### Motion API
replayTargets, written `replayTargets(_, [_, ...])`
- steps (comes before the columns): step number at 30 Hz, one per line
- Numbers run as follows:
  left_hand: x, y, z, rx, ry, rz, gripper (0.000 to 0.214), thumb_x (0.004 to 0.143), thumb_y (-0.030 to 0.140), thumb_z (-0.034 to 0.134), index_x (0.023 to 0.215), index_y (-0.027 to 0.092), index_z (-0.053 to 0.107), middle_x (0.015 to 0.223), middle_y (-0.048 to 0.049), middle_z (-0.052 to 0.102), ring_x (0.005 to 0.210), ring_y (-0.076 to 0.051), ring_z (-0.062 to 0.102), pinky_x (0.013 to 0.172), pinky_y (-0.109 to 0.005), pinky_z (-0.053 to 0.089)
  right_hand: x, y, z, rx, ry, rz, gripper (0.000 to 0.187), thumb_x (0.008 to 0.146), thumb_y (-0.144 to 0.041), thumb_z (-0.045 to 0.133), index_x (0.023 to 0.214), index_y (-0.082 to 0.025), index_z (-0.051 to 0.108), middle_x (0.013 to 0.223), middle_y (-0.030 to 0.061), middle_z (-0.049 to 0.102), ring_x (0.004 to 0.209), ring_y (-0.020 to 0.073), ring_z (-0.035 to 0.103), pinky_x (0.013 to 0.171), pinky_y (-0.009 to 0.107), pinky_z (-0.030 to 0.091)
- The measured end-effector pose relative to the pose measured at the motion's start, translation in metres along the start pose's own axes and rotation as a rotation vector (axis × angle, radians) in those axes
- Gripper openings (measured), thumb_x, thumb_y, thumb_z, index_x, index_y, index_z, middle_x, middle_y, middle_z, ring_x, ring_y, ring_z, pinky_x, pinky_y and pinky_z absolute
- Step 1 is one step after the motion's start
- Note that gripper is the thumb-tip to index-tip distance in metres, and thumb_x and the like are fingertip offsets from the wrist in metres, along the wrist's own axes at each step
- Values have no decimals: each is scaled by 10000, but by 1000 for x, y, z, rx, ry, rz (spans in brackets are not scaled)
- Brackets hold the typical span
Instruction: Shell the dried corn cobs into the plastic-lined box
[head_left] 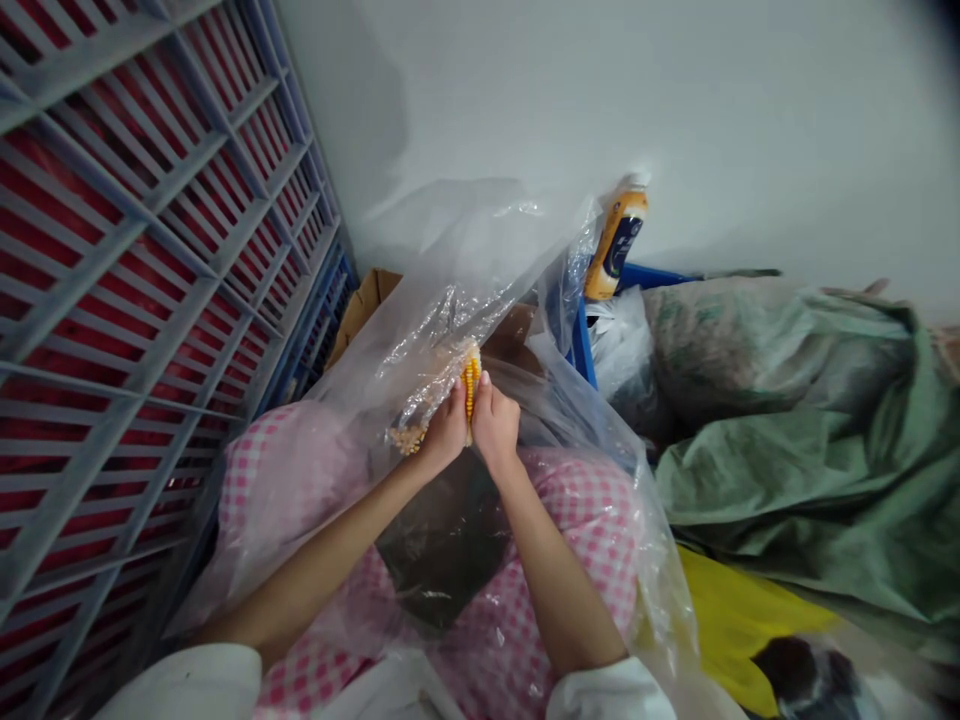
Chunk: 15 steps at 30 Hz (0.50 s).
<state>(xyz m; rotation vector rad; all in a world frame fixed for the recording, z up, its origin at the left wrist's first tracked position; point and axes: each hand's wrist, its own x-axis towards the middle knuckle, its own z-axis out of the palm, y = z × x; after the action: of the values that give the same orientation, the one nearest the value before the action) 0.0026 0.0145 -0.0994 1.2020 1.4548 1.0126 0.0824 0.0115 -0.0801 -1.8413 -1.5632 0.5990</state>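
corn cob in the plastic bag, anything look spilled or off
Loose kernels sit in a clump inside the clear plastic bag, by the left hand. They stand out because they are off the corn cob, but they look contained, not spilled.

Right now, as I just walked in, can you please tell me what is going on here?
A person holds a corn cob with yellow kernels between their left hand and right hand, inside a clear plastic bag. Loose kernels lie in the bag beside the left hand. The bag rests over pink checked cloth. A slatted crate stands to the left, and a green sack lies to the right.
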Motion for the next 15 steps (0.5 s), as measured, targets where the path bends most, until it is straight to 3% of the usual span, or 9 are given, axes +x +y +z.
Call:
replayTargets(4, [1,-3,0,-56,3,-72,552,954,385,180,1289,86,502,1400,-169,489,1330,-194,420,1121,-365,295,0,2,1,11,15,6,636,954,-475,134,625,-181,592,625,104,645,553,185,569,567,280,363])
replayTargets(9, [1,4,-5,-32,0,-78,521,953,384,219,1234,104,557,1310,-162,576,1298,-222,459,1100,-384,329,5,1,-5,228,26,68,627,928,-580,182,573,-198,529,565,45,599,529,160,527,544,264,368])
replayTargets(12, [0,13,-10,27,-26,-56,543,960,399,193,1208,106,577,1248,-157,618,1222,-235,533,1054,-385,387,11,0,-12,429,-128,169,699,890,-673,141,533,-194,504,470,15,518,466,144,499,482,246,355])
replayTargets(15, [-2,21,-13,87,-49,14,580,960,430,179,1156,98,612,1129,-158,673,1126,-238,597,1000,-372,434,13,-2,-19,516,-291,223,792,864,-704,38,554,-189,553,479,31,551,451,152,523,467,248,367])
